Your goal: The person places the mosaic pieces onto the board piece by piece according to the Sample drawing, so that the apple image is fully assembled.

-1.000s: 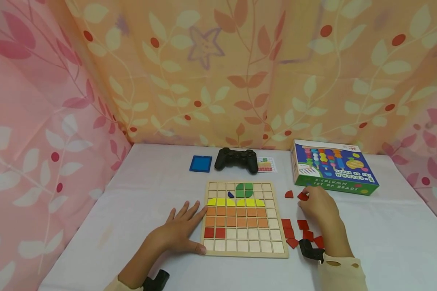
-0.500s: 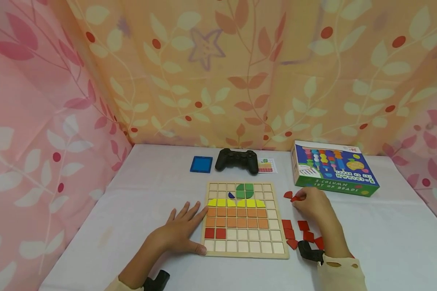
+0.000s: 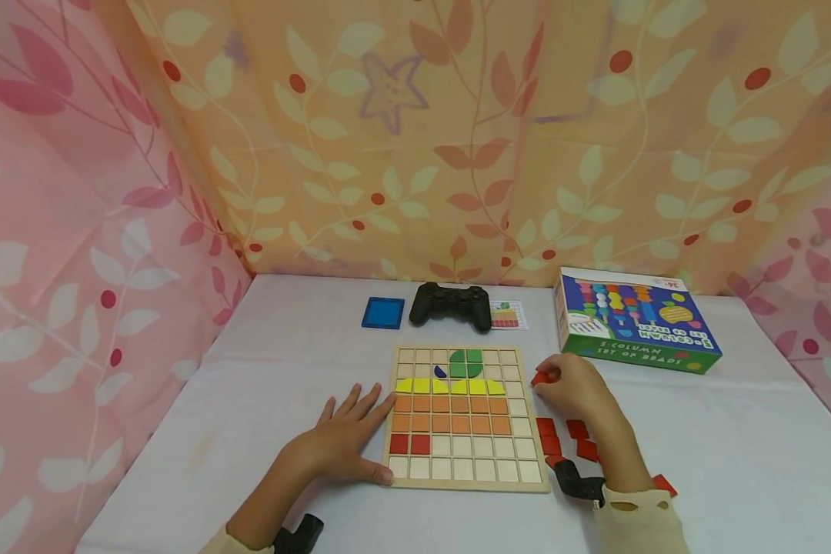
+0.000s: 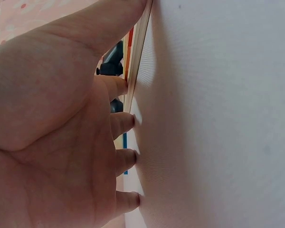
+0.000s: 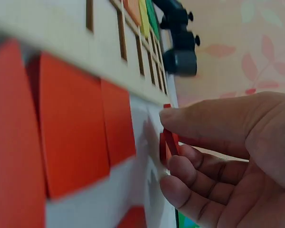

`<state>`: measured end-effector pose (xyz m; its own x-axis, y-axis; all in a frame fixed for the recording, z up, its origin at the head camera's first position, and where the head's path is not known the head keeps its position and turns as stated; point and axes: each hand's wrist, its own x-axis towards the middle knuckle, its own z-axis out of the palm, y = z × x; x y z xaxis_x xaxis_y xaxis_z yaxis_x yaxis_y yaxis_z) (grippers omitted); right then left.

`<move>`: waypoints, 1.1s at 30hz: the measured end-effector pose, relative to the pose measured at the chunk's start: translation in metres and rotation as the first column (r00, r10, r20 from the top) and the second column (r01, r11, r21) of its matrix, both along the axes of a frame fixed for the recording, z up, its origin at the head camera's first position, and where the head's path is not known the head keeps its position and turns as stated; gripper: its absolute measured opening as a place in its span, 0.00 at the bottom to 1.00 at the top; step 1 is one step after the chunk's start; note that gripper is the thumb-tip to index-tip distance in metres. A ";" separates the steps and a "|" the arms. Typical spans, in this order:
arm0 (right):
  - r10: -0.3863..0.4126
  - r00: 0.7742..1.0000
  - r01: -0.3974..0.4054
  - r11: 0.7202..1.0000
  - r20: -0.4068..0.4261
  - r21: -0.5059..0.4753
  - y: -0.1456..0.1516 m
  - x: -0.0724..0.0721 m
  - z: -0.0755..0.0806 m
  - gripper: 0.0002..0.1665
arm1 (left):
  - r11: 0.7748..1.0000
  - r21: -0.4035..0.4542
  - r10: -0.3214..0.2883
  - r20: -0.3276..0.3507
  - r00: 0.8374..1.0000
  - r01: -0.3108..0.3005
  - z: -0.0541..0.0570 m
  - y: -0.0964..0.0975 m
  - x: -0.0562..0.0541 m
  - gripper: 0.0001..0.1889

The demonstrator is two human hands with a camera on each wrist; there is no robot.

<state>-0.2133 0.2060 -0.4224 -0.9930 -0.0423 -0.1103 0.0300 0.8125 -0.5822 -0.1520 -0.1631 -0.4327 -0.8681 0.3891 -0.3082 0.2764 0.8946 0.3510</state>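
A wooden grid board (image 3: 478, 485) lies on the table, partly filled with green, blue, yellow, orange and red tiles. Two red squares (image 3: 410, 444) sit at the left of its second row from the front. My left hand (image 3: 342, 442) rests spread on the cloth, with thumb and index finger at the board's left edge. Off the board's right side, my right hand (image 3: 575, 386) pinches a small red tile (image 5: 171, 141) between thumb and fingers. Another red piece (image 5: 162, 149) shows just behind it in the right wrist view. Loose red tiles (image 3: 548, 445) lie beside the board, some partly under my right wrist.
Behind the board are a blue square tray (image 3: 383, 312), a black game controller (image 3: 450, 306) and a small pattern card (image 3: 508, 315). A bead-set box (image 3: 637, 319) stands at the back right. Patterned curtains (image 3: 388, 154) enclose the table's back and sides.
My right hand has moved left toward the board with the red tile, now covering the spot where a loose red quarter-round lay. My left hand and the board have stayed in place.
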 end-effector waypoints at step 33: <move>0.475 0.878 -0.476 0.879 -0.062 -0.003 -0.115 0.042 0.009 0.12 | 1.000 -0.008 -0.006 -0.001 1.000 0.006 -0.004 -0.002 -0.001 0.63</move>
